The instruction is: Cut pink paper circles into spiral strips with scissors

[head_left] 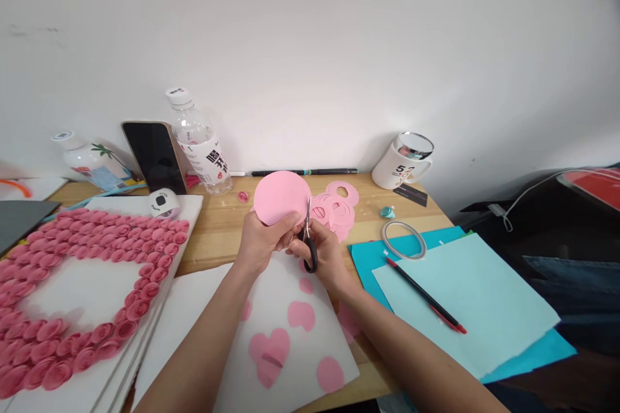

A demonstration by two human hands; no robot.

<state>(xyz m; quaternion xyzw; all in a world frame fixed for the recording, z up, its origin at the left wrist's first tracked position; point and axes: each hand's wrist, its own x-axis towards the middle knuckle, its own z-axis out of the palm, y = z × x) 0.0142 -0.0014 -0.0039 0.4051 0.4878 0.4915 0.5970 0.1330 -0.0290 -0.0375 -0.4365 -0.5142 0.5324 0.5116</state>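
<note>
A pink paper circle is pinched in my left hand, its face tilted toward me. My right hand grips black-handled scissors, their blades pointing up at the circle's right edge. Whether the blades bite into the paper I cannot tell. Just behind my right hand lies a pile of pink paper rings with cut-out centres. Below my hands, a white sheet carries pink paper pieces, among them a heart-like shape, a bean-shaped piece and a round one.
At left, rolled pink paper flowers border a white board. A phone, a water bottle and a mug stand along the wall. To the right are a tape roll, a pen and blue paper.
</note>
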